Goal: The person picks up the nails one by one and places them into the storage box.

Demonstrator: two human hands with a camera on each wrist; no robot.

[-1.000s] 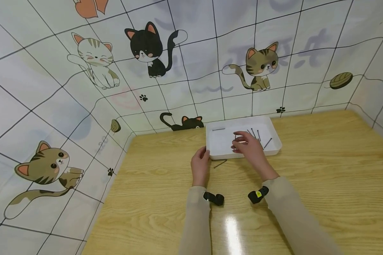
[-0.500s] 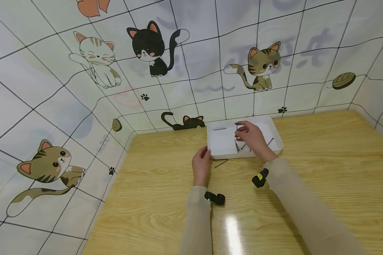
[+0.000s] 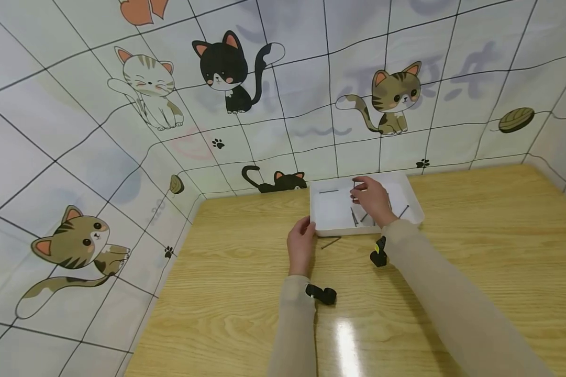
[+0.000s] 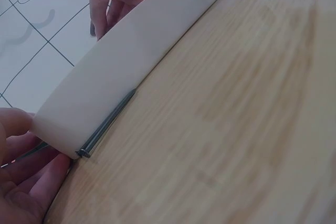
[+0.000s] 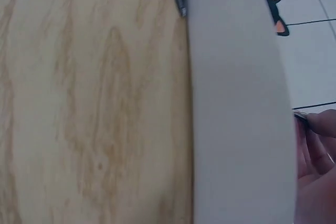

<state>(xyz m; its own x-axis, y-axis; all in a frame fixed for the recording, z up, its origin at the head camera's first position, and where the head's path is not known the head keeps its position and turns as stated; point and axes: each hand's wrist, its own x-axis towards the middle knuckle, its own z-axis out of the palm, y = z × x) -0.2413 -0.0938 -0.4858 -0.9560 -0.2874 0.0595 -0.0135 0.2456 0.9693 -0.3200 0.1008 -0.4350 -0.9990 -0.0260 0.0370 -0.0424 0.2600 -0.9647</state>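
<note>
A white tray lies on the table with several nails in it. My right hand is over the tray and pinches a nail, which stands roughly upright between thumb and fingers. At the tray's near left corner, my left hand holds the rim with its thumb and fingers. In the left wrist view a thin dark thing shows between the left fingers; its kind cannot be told. Another nail rests on the table against the tray's front wall. The right wrist view shows the fingertips beyond the tray wall.
Inside the tray, one nail lies apart at the back left, and others lie toward the front and right. The wooden table meets a cat-patterned wall covering behind the tray.
My right hand has moved up and back over the tray with the pinched nail, uncovering nails near the tray's front. The left hand stays at the corner.
</note>
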